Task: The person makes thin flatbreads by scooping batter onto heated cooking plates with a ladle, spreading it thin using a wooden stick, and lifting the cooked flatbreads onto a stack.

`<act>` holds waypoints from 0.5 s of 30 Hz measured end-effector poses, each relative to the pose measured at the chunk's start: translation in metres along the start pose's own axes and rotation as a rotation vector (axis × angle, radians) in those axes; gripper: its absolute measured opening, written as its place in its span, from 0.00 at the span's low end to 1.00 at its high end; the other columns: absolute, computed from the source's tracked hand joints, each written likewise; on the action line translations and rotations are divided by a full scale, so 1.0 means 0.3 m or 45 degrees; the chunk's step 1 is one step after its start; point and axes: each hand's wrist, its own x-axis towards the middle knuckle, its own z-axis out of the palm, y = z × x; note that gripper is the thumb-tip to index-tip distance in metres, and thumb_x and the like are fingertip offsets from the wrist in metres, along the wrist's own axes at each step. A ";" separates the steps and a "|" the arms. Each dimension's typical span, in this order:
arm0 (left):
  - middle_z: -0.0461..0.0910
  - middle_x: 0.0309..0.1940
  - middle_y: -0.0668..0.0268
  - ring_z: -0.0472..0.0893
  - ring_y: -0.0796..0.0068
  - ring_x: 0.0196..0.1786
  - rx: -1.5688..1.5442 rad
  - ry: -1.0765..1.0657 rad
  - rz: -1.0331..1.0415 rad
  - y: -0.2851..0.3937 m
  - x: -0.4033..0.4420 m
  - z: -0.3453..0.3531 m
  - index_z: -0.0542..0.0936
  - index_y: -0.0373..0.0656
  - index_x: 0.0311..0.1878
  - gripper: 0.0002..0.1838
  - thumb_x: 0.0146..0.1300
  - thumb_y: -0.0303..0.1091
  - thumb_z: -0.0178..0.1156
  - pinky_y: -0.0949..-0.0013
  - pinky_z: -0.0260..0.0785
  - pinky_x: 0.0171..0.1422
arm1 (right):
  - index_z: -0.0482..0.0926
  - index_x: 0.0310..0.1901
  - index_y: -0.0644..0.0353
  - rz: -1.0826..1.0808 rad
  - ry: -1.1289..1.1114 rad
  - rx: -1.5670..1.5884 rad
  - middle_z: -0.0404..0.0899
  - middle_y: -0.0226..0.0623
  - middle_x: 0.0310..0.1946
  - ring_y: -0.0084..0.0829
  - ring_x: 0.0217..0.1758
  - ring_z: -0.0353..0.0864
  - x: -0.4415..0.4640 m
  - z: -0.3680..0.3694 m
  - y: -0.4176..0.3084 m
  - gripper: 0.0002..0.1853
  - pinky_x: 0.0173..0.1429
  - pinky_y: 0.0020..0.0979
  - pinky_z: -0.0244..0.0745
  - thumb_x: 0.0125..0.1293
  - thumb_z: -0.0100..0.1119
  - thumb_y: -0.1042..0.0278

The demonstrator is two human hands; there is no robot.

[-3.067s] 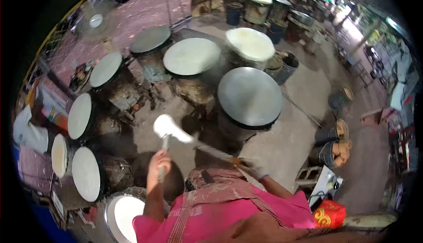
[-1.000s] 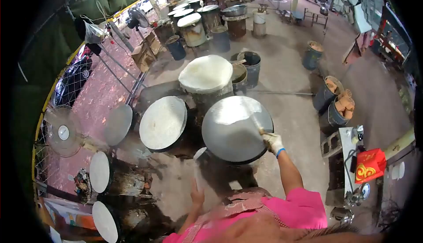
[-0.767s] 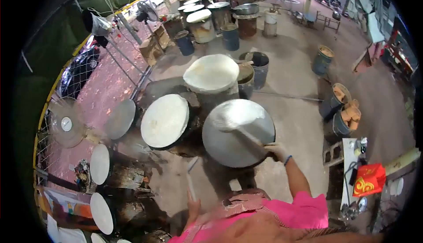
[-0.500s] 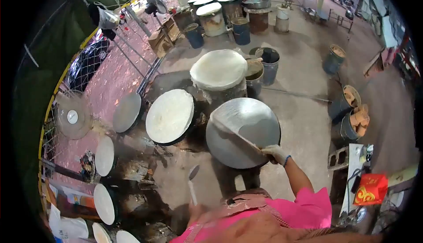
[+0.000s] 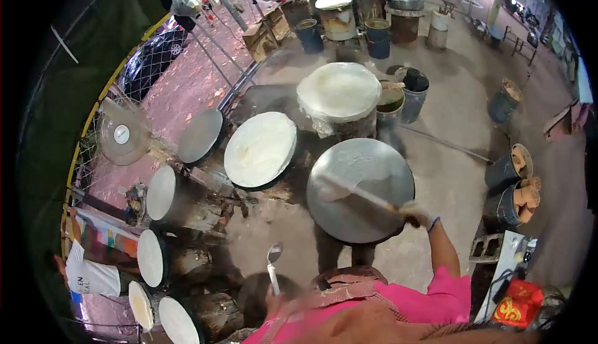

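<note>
My right hand (image 5: 412, 214), wearing a blue wristband, is closed around the handle of a long, flat spatula (image 5: 367, 195). Motion blurs the blade, which lies across a large, round grey griddle (image 5: 349, 222); I cannot tell whether it touches the surface. A thin, wet-looking film shows on part of the griddle. Low in the view, my left hand (image 5: 273, 303) grips the pale handle of a ladle (image 5: 274, 255), its bowl pointing up and away from the griddle. Most of the left hand's fingers are hidden.
White-topped round pans (image 5: 260, 151) curve along my left, and another (image 5: 339, 91) stands ahead. Buckets (image 5: 414, 98) are beyond the griddle; others (image 5: 509, 204) at right hold orange-brown pieces. A fan (image 5: 121, 133) stands left. A red bag (image 5: 518, 303) lies lower right.
The view has shifted, so the surroundings sit further right. My right hand has swept the spatula across the griddle. The ladle stays in my left hand, low in the view.
</note>
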 end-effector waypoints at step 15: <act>0.74 0.27 0.68 0.72 0.81 0.25 -0.219 0.101 -0.050 0.056 -0.176 -0.055 0.70 0.42 0.56 0.28 0.47 0.26 0.60 0.74 0.65 0.27 | 0.81 0.35 0.61 -0.080 0.027 -0.251 0.76 0.29 0.26 0.21 0.29 0.71 0.137 0.012 -0.172 0.11 0.33 0.26 0.66 0.51 0.63 0.65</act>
